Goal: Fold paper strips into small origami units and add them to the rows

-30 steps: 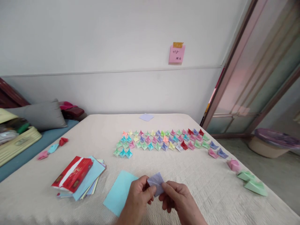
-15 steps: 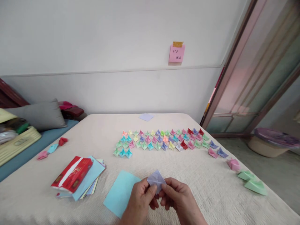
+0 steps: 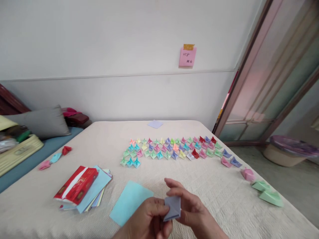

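A small square of folded lavender paper (image 3: 172, 207) is pinched by my left hand (image 3: 154, 214), the thumb lying over its left side. My right hand (image 3: 190, 207) is at the paper's right edge, its thumb touching the lower right side while the index and middle fingers reach up and apart. A flat sheet of light blue paper (image 3: 131, 201) lies just left of my hands. Beyond them stand rows of small folded paper boats (image 3: 159, 155) in many colours.
A red tissue pack (image 3: 79, 186) rests on a stack of coloured paper (image 3: 97, 190) at left. Folded pieces sit along the left and right edges, including green paper boats (image 3: 270, 197). A lavender sheet (image 3: 155, 124) lies at the back. A lined bin (image 3: 281, 154) stands right.
The lavender paper has been turned from a diamond to an upright square and shifted slightly right and down. My right fingers have loosened and lifted; my left hand keeps its pinch.
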Motion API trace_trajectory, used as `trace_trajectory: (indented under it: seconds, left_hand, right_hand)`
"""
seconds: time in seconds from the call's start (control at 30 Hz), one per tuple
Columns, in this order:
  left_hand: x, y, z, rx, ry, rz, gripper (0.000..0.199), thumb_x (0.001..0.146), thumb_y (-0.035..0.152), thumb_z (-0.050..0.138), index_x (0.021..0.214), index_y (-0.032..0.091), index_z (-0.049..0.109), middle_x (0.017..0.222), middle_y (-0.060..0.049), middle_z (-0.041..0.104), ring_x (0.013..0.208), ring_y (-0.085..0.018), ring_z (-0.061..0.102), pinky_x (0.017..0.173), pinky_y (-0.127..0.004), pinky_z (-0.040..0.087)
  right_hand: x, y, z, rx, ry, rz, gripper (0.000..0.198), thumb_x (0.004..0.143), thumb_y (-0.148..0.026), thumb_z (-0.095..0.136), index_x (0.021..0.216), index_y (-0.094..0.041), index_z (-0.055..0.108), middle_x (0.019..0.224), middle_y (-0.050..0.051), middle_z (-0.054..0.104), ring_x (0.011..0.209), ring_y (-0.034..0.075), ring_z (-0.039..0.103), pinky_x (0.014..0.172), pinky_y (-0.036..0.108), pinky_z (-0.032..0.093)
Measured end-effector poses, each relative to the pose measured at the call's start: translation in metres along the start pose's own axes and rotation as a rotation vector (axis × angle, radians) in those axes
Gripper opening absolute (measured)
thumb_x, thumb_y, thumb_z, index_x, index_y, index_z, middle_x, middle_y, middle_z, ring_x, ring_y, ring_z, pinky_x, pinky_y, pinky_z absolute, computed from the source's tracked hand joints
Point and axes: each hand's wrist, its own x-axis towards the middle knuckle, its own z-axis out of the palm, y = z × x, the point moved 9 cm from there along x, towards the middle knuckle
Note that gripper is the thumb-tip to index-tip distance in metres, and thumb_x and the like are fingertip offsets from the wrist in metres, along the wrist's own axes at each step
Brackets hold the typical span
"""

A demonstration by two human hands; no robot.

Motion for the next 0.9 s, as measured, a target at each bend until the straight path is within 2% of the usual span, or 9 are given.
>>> trace_trajectory:
  seconds: [0.07,0.17,0.27,0.33,0.4,0.47,0.6,0.7,0.9]
  left_hand:
    - [0.0,-0.005,0.002,0.03,-0.004,-0.035,0.022,0.08,0.026,0.055,0.066,0.009,0.062,0.044,-0.003,0.057,0.027,-0.005,0.042,0.031,-0.016,0.024]
    - [0.0,-0.003,-0.001,0.15,0.062,-0.026,0.035,0.085,0.037,0.051,0.065,0.01,0.061,0.046,-0.002,0.056,0.029,-0.005,0.042,0.032,-0.016,0.023]
    - [-0.005,0.026,-0.01,0.401,0.224,0.206,0.041,0.087,0.047,0.051,0.069,0.011,0.061,0.056,-0.002,0.058,0.038,-0.006,0.044,0.037,-0.017,0.029]
    - [-0.011,0.045,-0.013,0.52,0.309,0.368,0.031,0.081,0.043,0.062,0.077,0.012,0.062,0.063,-0.001,0.058,0.048,-0.008,0.046,0.043,-0.017,0.033]
    - [-0.014,0.052,-0.01,0.571,0.307,0.435,0.027,0.071,0.033,0.074,0.084,0.013,0.062,0.07,0.0,0.059,0.057,-0.01,0.048,0.049,-0.018,0.036]
    - [-0.012,0.048,-0.006,0.61,0.27,0.433,0.026,0.066,0.027,0.077,0.082,0.014,0.062,0.068,0.001,0.057,0.057,-0.01,0.047,0.05,-0.019,0.036]
    - [-0.011,0.042,-0.012,0.592,0.353,0.411,0.019,0.07,0.029,0.07,0.07,0.014,0.058,0.049,0.005,0.05,0.043,-0.008,0.042,0.042,-0.02,0.033]
    - [-0.015,0.049,-0.021,0.477,0.437,0.463,0.021,0.07,0.031,0.07,0.07,0.014,0.059,0.05,0.003,0.056,0.044,-0.011,0.049,0.043,-0.021,0.038]
    - [-0.015,0.05,-0.025,0.438,0.437,0.456,0.022,0.066,0.031,0.072,0.068,0.014,0.058,0.049,0.001,0.059,0.044,-0.011,0.051,0.044,-0.021,0.04]
  right_hand:
    - [0.0,0.0,0.004,-0.034,-0.067,-0.013,0.013,0.055,-0.024,0.083,0.065,-0.024,0.075,0.125,0.009,0.061,0.119,0.033,0.049,0.094,0.04,0.038]
    - [0.0,-0.004,-0.003,-0.075,-0.024,-0.016,0.009,0.06,-0.025,0.081,0.059,-0.022,0.072,0.115,0.009,0.066,0.111,0.03,0.054,0.097,0.041,0.034]
    - [-0.001,-0.007,-0.009,-0.062,0.046,0.011,0.008,0.061,-0.021,0.078,0.058,-0.02,0.071,0.102,0.007,0.068,0.091,0.025,0.061,0.079,0.034,0.045]
    - [0.0,-0.003,-0.007,-0.053,0.034,0.062,0.006,0.06,-0.016,0.075,0.059,-0.018,0.069,0.078,0.004,0.067,0.068,0.018,0.06,0.062,0.028,0.045]
    - [0.0,0.007,-0.004,-0.062,0.001,0.128,0.006,0.059,-0.012,0.07,0.06,-0.016,0.066,0.057,-0.001,0.06,0.052,0.013,0.054,0.052,0.025,0.042]
    - [0.001,0.016,-0.001,-0.089,-0.022,0.174,0.007,0.058,-0.011,0.069,0.058,-0.016,0.064,0.047,-0.004,0.055,0.046,0.013,0.053,0.048,0.024,0.04]
    - [0.001,0.017,-0.002,-0.083,0.001,0.153,0.015,0.066,-0.026,0.073,0.068,-0.015,0.065,0.055,0.0,0.062,0.051,0.014,0.058,0.05,0.024,0.041]
    - [0.001,0.013,-0.001,-0.006,-0.002,0.146,0.023,0.069,-0.03,0.073,0.083,-0.015,0.065,0.063,0.003,0.068,0.056,0.015,0.06,0.051,0.023,0.04]
    - [0.001,0.021,-0.006,-0.005,0.076,0.156,0.015,0.068,-0.026,0.073,0.07,-0.014,0.064,0.053,0.001,0.066,0.046,0.011,0.057,0.047,0.021,0.037]
